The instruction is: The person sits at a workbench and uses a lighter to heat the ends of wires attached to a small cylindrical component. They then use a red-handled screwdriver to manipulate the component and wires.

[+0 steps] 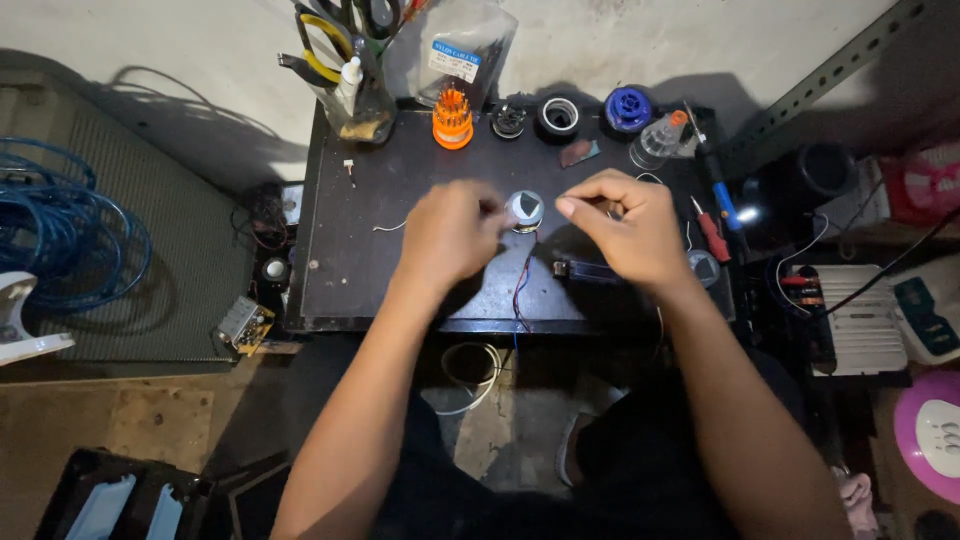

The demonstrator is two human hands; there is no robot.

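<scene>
The small round silver component (pixel 525 209), with thin red and dark wires (pixel 523 280) trailing off its underside toward us, sits over the middle of the dark desk (pixel 400 200), between our two hands. Our left hand (pixel 450 235) is curled beside it, fingers pinched at its edge; our right hand (pixel 625 225) is closed too, thumb pointing at it, though we cannot tell what it pinches. We judge a tug could strain those thin wires, or the part could slip from our fingers.
</scene>
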